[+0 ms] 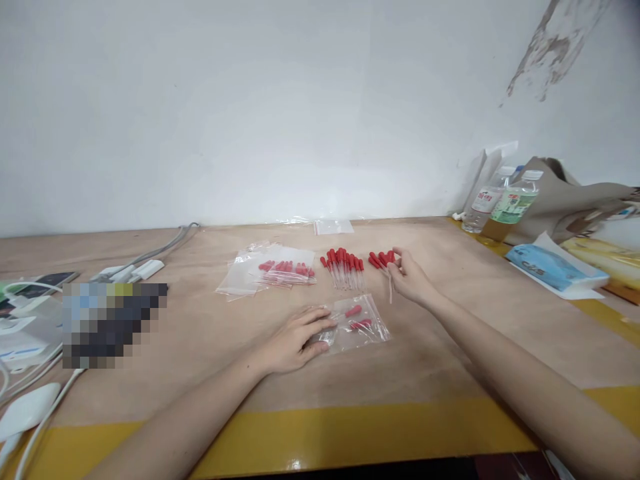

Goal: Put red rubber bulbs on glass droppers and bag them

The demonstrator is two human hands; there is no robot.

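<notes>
My left hand (303,337) lies with its fingers spread and outstretched over the left end of a clear zip bag (373,335). Droppers with red bulbs (353,311) are inside this bag. To the upper right, my right hand (407,275) has its thumb and fingers closed on a red-bulbed dropper (391,287), its clear stem pointing down. Beside those fingertips is a small bunch of red droppers (376,261). A larger row of loose droppers (342,259) fans out between the hands, bulbs toward the wall.
Filled zip bags (287,272) overlap at the left of the loose droppers. Another clear bag (333,227) lies by the wall. Bottles (513,203) and a blue tissue pack (557,267) stand at right. Chargers (30,340) and cables (150,252) crowd the left.
</notes>
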